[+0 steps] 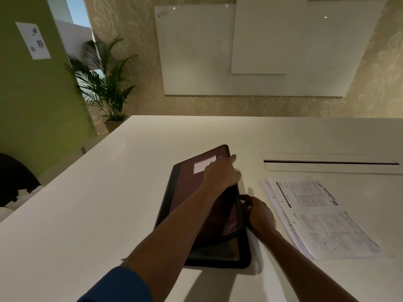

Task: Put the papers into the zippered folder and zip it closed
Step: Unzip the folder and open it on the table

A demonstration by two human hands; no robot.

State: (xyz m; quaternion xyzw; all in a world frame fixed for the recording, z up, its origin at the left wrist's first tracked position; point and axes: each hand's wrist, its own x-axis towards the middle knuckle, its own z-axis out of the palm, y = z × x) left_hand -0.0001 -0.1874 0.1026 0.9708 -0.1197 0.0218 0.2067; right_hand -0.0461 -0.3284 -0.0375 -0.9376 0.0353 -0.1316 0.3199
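A dark maroon zippered folder (pixel 187 192) with a white label lies on the white table (pixel 98 203) in front of me. Its cover is partly lifted along the right edge, showing the dark inside. My left hand (pixel 220 173) rests on top of the cover and grips its right edge. My right hand (pixel 259 214) is at the folder's right side, fingers pinched at the zipper edge. A stack of printed papers (pixel 316 216) lies flat on the table to the right of the folder, apart from both hands.
A long cable slot (pixel 331 163) is set into the table behind the papers. A dark chair (pixel 15 179) stands at the left edge. A potted palm (pixel 106 83) and whiteboards (pixel 250 51) are beyond the table's far edge.
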